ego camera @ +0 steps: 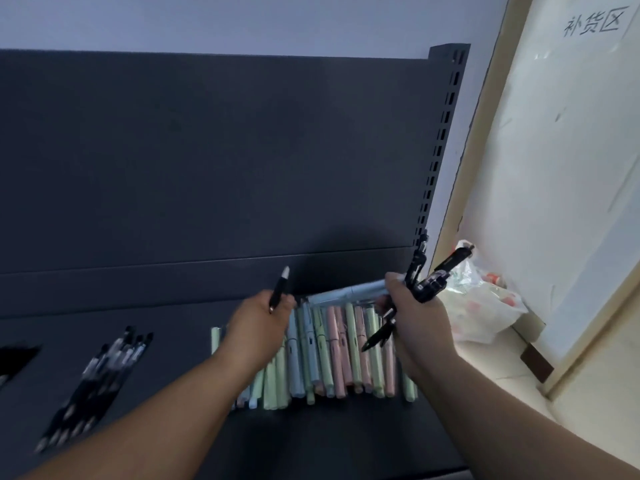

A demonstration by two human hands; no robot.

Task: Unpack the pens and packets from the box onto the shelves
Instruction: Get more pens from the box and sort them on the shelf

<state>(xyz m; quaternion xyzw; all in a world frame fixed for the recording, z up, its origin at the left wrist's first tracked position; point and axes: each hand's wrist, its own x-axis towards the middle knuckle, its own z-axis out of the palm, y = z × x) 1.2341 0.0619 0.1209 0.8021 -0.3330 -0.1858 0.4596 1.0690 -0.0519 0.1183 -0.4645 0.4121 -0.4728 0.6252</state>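
Note:
My left hand (259, 325) grips a single black pen (280, 285) with a pale tip pointing up, above the dark shelf (173, 427). My right hand (417, 322) clutches a bunch of black pens (427, 278) that fan out above and below the fist, plus a pale blue pen (349, 292) lying crosswise. Under both hands a row of pastel green, blue and pink pens (332, 355) lies side by side on the shelf. No box is in view.
A group of black pens (100, 379) lies on the shelf at the left, with another dark item (14, 358) at the far left edge. A slotted upright (440, 143) bounds the shelf on the right. A plastic bag (481, 299) sits on the floor beyond it.

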